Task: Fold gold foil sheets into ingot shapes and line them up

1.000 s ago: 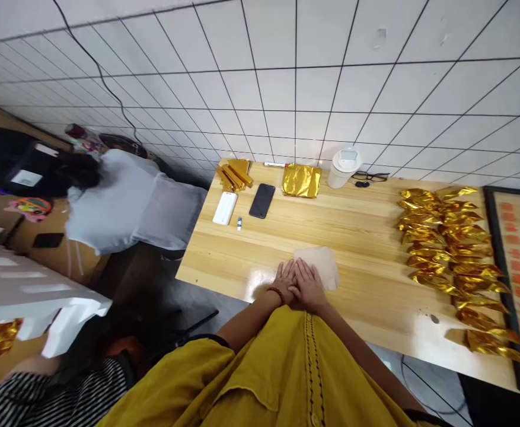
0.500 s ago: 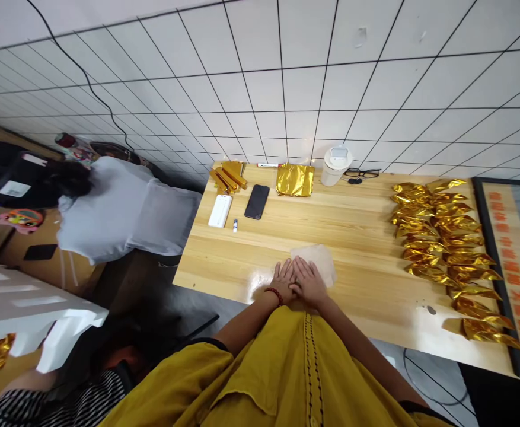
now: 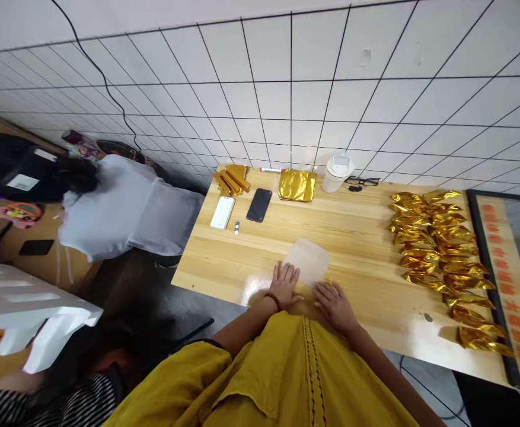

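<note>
A pale, thin sheet of paper lies flat on the wooden table, close to its front edge. My left hand, with a red bead bracelet at the wrist, rests at the sheet's left side with fingers spread. Just off the sheet's lower right corner, my right hand lies on the table, fingers stretched out. Nothing is held in either hand.
Gold foil twists stand in rows at the right beside a framed sign. Toward the wall are folded gold strips, gold foil sheets, a phone, a white power bank, a cup and glasses.
My hands have come apart. The right one has moved off the paper to the right and nearer me; the left stays at the paper's left side. More of the sheet shows.
</note>
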`<control>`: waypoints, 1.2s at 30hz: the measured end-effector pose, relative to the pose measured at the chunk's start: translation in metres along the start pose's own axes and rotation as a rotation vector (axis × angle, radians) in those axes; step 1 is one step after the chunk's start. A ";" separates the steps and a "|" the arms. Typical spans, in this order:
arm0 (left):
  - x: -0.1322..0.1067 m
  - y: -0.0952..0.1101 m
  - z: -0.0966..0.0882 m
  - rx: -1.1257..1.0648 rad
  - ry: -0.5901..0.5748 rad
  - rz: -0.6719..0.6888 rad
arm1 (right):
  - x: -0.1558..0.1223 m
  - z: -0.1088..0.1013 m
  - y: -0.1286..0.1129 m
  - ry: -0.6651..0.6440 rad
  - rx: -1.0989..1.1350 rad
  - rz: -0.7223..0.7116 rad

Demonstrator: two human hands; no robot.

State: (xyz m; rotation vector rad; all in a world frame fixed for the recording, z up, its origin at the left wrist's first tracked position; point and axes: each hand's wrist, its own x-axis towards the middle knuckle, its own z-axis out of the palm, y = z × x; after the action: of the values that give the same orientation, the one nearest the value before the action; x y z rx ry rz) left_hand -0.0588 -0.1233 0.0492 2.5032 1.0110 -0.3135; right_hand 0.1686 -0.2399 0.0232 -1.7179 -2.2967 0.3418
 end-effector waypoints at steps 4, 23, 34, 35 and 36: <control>-0.002 0.000 0.005 0.045 0.092 0.111 | 0.007 0.005 -0.003 0.134 0.024 0.150; -0.011 -0.017 0.036 0.026 0.074 0.190 | 0.075 0.009 0.010 0.017 -0.101 0.247; -0.011 -0.023 0.030 0.069 0.088 0.222 | 0.052 0.017 0.041 0.091 -0.175 0.438; -0.010 -0.022 0.028 0.063 0.092 0.215 | 0.054 0.016 0.040 0.079 -0.171 0.403; -0.009 -0.021 0.027 0.055 0.099 0.211 | 0.056 0.017 0.034 0.060 -0.161 0.344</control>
State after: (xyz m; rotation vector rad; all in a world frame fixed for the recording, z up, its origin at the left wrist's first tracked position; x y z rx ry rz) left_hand -0.0813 -0.1271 0.0224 2.6692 0.7744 -0.1564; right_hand 0.1780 -0.1773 -0.0008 -2.1756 -2.0313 0.1686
